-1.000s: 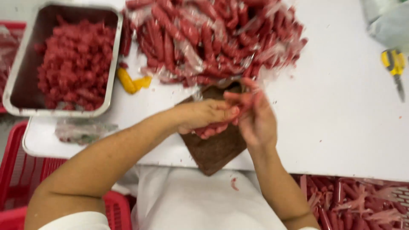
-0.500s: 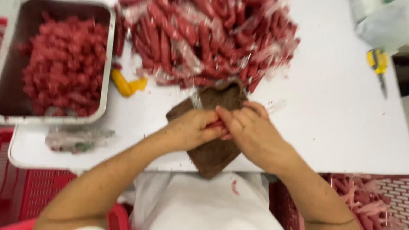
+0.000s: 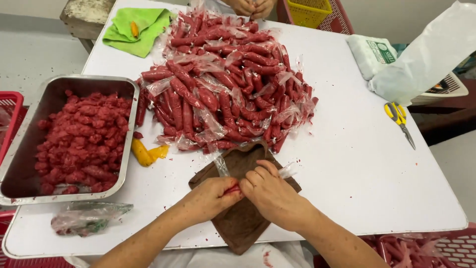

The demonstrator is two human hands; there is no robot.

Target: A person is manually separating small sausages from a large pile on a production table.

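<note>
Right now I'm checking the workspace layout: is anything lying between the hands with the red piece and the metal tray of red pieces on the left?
Only a yellow scrap lies near that path on the white table. The left hand and right hand pinch the red piece over the brown cloth; the metal tray stands to the left.

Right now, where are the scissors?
The scissors lie on the white table's right side, just below the white plastic bag.

Your left hand point(image 3: 210, 197) and right hand point(image 3: 270, 191) hide nearly all of the red sausage point(image 3: 232, 188) between them. The co-worker's hands point(image 3: 253, 7) are cut off by the top edge.
</note>
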